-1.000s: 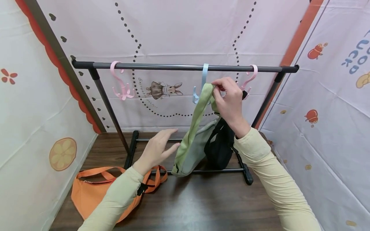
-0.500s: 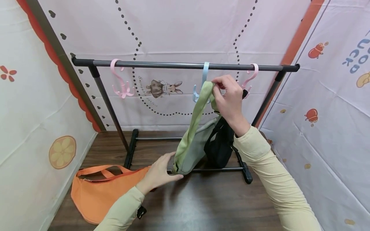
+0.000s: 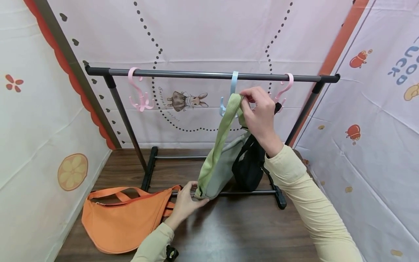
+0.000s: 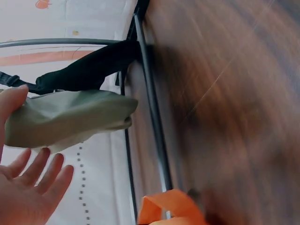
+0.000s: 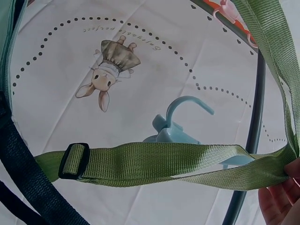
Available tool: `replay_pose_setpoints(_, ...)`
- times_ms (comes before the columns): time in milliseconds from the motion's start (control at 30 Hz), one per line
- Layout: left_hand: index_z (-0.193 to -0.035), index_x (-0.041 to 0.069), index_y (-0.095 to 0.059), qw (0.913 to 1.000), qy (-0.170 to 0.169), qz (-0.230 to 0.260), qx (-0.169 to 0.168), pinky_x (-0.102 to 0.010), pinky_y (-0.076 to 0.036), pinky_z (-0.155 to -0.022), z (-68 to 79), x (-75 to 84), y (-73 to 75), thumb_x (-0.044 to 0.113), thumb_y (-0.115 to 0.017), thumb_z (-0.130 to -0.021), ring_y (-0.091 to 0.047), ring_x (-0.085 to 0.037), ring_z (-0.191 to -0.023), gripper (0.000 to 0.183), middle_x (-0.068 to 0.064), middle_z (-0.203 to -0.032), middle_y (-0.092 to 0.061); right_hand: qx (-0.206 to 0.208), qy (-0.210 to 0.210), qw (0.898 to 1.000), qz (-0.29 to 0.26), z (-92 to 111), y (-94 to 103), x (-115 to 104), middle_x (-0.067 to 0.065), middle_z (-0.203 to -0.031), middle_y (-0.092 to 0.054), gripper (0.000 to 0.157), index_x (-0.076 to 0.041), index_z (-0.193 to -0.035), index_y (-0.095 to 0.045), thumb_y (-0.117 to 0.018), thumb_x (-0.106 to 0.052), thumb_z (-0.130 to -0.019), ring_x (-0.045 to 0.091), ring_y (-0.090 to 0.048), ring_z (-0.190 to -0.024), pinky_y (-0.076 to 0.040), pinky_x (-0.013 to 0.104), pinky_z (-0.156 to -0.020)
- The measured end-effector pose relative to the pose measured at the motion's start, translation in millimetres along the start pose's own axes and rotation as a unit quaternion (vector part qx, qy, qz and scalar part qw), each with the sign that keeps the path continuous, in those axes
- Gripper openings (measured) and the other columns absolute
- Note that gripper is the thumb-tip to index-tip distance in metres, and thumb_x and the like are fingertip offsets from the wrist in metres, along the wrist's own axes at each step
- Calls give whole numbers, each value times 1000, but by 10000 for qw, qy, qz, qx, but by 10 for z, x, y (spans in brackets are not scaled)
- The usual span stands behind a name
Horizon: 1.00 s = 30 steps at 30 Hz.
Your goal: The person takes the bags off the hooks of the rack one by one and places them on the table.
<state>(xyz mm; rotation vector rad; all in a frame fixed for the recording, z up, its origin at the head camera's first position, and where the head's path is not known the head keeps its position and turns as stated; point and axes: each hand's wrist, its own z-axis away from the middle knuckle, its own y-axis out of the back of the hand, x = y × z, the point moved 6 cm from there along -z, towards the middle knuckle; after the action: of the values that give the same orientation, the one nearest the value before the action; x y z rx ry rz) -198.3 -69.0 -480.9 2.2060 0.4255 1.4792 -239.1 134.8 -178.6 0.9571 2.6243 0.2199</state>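
Note:
My right hand (image 3: pixel 260 118) pinches the light green strap (image 3: pixel 222 134) of a grey-green bag (image 3: pixel 224 171), just in front of the blue hook (image 3: pixel 234 85). The bag hangs slanted from this strap; a black buckle (image 5: pixel 75 161) shows on it in the right wrist view. My left hand (image 3: pixel 186 203) is at the bag's lower end, thumb on one side and fingers on the other. In the left wrist view the fingers (image 4: pixel 47 180) are spread and nearly straight beside the bag. A black bag (image 3: pixel 248 165) hangs behind it at the right.
A black rack with a top bar (image 3: pixel 183 74) stands on the wooden floor (image 3: pixel 242 229). Pink hooks (image 3: pixel 142 94) hang at its left and right. An orange bag (image 3: pixel 122 222) lies at the lower left. A lower bar (image 4: pixel 152 103) runs near the floor.
My left hand has moved down and slightly right, from beside the strap to the bag's lower end. The right hand keeps its hold on the strap in nearly the same spot.

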Motion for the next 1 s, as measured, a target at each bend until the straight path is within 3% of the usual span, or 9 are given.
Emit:
replay_pose_setpoints(100, -105, 9, -54, 9995, 63, 149, 255, -48, -47, -84, 30, -19, -20, 23, -81, -67, -60, -24, -89, 49, -7, -97, -62, 30, 9, 10000, 3, 17, 12, 0, 16, -81, -62, 16, 5, -84, -66, -50, 6, -83, 22, -58, -73, -48, 22, -69)
replay_pose_setpoints(233, -102, 8, -57, 9939, 418, 894, 501, -32, -55, -74, 53, -101, -24, 12, -79, -68, -60, -21, -89, 40, -7, -95, -60, 89, -96, 9999, -50, 44, 33, 14, 15, -80, -63, 16, 4, -83, -66, -51, 7, -82, 22, -58, -72, -47, 21, -69)
replay_pose_setpoints(367, -98, 6, -59, 9855, 673, 1330, 810, -31, -55, -72, 51, -156, 47, 3, -77, -70, -58, -15, -84, 34, -7, -91, -59, 237, -269, 9992, -198, 62, 74, 26, 15, -78, -64, 16, 4, -82, -67, -51, 9, -82, 22, -59, -71, -46, 20, -69)
replay_pose_setpoints(600, -95, -4, -57, 9686, 905, 2022, 1125, -20, -52, -65, 33, 5, 373, -7, -68, -74, -55, -4, -76, 25, -10, -90, -58, 332, -338, 9986, -232, 84, 131, 41, 15, -79, -64, 15, 3, -81, -68, -53, 7, -82, 24, -59, -71, -47, 21, -68)
replay_pose_setpoints(667, -97, -5, -57, 9623, 1033, 2203, 1212, -20, -52, -68, 39, -22, 458, -8, -67, -74, -57, -4, -78, 25, -7, -92, -58, 335, -306, 9987, -233, 86, 145, 42, 14, -78, -64, 15, 2, -81, -68, -53, 6, -83, 23, -59, -70, -47, 22, -67)
replay_pose_setpoints(767, -96, -6, -57, 9584, 1102, 2275, 1326, -20, -51, -62, 60, -43, 597, -9, -66, -74, -58, -5, -71, 25, -1, -91, -59, 277, -211, 9992, -176, 91, 154, 37, 14, -79, -64, 16, 3, -82, -67, -52, 6, -83, 22, -59, -70, -47, 20, -67)
replay_pose_setpoints(900, -94, -8, -58, 9559, 954, 2367, 1455, -19, -51, -58, 76, -42, 775, -12, -64, -74, -59, -4, -70, 21, 5, -85, -60, 224, -227, 9993, -204, 117, 147, 37, 15, -79, -63, 15, 3, -82, -67, -52, 7, -83, 23, -58, -70, -46, 19, -67)
replay_pose_setpoints(1000, -93, -11, -57, 9544, 741, 2419, 1587, -17, -52, -64, 96, -23, 886, -12, -64, -74, -61, -4, -76, 20, 6, -83, -61, 229, -383, 9986, -279, 146, 129, 55, 15, -78, -63, 15, 2, -81, -67, -52, 7, -83, 22, -58, -70, -45, 18, -68)
